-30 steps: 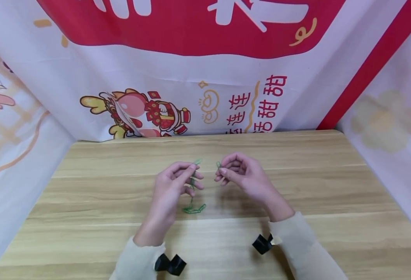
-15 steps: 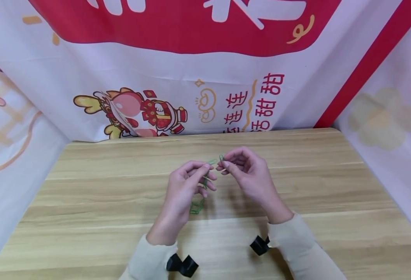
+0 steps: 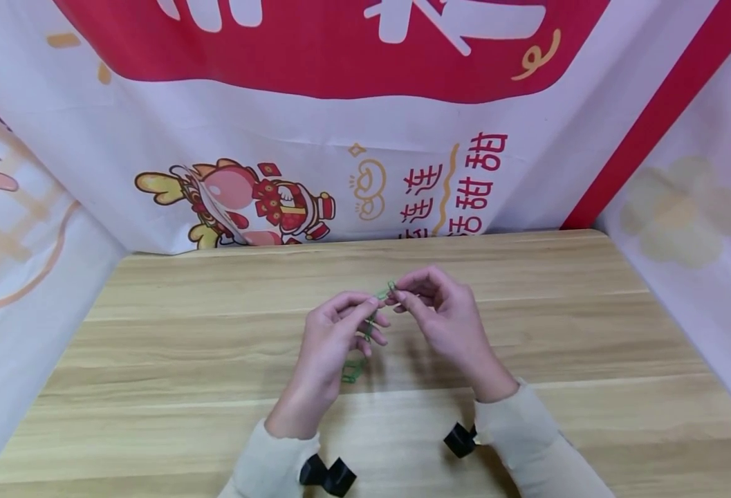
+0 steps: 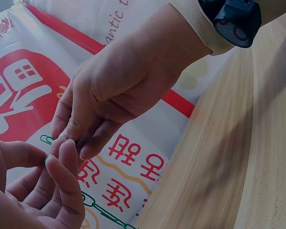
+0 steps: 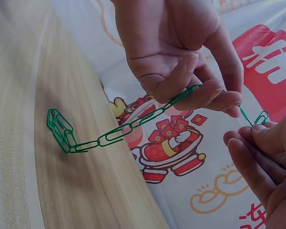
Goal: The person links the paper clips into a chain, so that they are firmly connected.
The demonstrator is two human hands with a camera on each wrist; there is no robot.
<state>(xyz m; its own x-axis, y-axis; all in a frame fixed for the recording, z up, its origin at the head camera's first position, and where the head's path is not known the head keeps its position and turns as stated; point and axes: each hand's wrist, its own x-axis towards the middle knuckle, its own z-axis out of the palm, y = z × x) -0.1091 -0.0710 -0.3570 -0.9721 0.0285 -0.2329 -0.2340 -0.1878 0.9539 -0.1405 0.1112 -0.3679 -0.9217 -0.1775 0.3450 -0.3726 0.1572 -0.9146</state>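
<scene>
A chain of green paper clips (image 5: pixel 115 136) hangs from my left hand (image 3: pixel 330 335), which pinches its top clip between thumb and index finger. Below the palm the chain runs past the loosely bent other fingers, and its lower end lies bunched on the wooden table (image 5: pixel 19 157). My right hand (image 3: pixel 446 311) pinches a single green paper clip (image 5: pixel 262 117) with thumb and index finger. The tips of both hands are close together above the table, and the right-hand clip meets the end of the chain's top clip. The fingertips partly hide both clips.
Behind the table hangs a white cloth (image 3: pixel 278 117) with red print and cartoon figures. Cloth panels also stand at the left and right sides. A black wrist device (image 3: pixel 328 476) sits at the left cuff, another (image 3: pixel 460 440) at the right.
My left hand has moved right with the chain, bringing its top clip up to the clip in my right hand. The chain's lower end has shifted right and bunched up on the table.
</scene>
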